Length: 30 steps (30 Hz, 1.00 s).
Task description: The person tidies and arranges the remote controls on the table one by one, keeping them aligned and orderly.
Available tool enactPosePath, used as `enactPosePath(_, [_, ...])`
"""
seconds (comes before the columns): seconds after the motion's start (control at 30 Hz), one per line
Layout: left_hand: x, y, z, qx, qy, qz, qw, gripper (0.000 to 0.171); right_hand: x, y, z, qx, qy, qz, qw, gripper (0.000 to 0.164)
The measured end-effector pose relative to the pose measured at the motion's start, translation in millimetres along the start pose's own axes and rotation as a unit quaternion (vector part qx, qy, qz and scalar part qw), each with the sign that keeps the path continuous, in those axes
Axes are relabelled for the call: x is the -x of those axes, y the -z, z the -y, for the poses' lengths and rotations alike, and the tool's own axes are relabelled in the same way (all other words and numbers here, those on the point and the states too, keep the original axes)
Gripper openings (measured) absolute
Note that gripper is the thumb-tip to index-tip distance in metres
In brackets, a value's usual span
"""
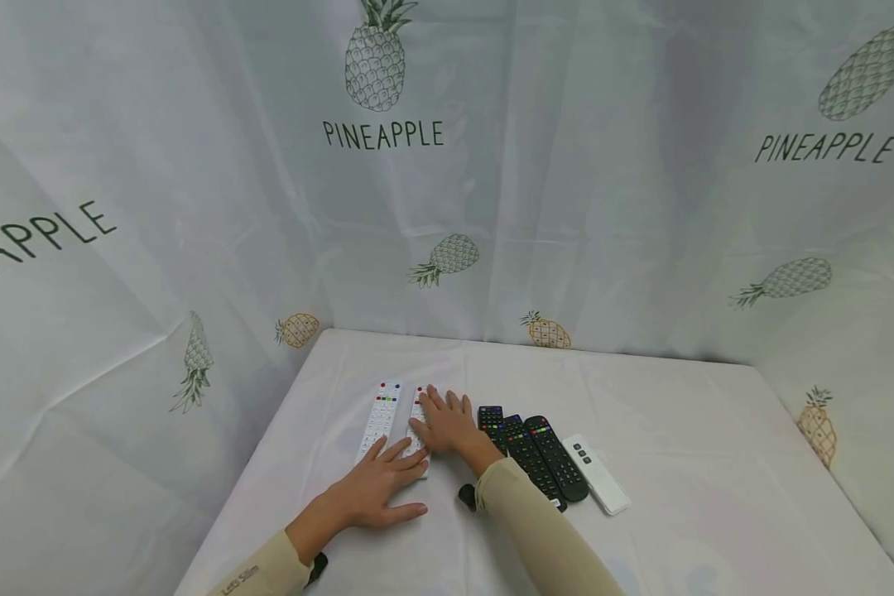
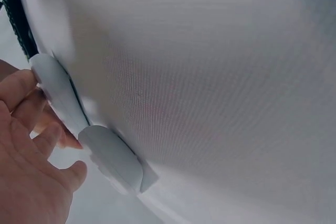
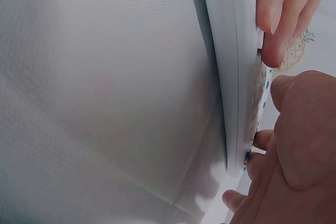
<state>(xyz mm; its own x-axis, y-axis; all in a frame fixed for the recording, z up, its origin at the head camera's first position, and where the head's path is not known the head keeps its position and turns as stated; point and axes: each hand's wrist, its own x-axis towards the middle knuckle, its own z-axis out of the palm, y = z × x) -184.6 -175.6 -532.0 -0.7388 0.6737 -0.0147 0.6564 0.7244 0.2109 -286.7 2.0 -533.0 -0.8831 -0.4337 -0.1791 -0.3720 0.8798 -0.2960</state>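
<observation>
Two white remote controls lie side by side on the table, a left one [image 1: 380, 418] and a right one [image 1: 418, 407]. Over the right one, my right hand [image 1: 447, 424] spreads its fingers and touches the button face near the far end. The spread fingers of my left hand [image 1: 376, 490] reach the near end of that same remote. The right wrist view shows its pale side [image 3: 231, 72], with left-hand fingertips [image 3: 270, 17] on its top. Seen from the left wrist, both white remotes rest on the cloth beside my left hand [image 2: 31, 166]. My hands partly cover the right remote.
Right of my right hand lie several black remotes, among them a rounded one [image 1: 559, 459], and a slim white remote [image 1: 598, 476]. A white cloth covers the table [image 1: 685, 480]. Pineapple-print curtains [image 1: 596, 182] hang behind and at the sides.
</observation>
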Motion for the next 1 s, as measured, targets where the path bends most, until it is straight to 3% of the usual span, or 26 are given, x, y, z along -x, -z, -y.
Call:
enactPosePath(0.33, [2.0, 1.2, -4.5, -0.010, 0.006, -0.015, 0.9998, 0.067, -3.8, -5.1, -3.2, 0.000, -0.003, 0.000, 1.000, 0.066])
enactPosePath(1.0, [1.0, -0.6, -4.7, -0.006, 0.013, -0.009, 0.9999, 0.066, -4.4, -4.1, -5.8, 0.004, 0.000, 0.001, 1.000, 0.066])
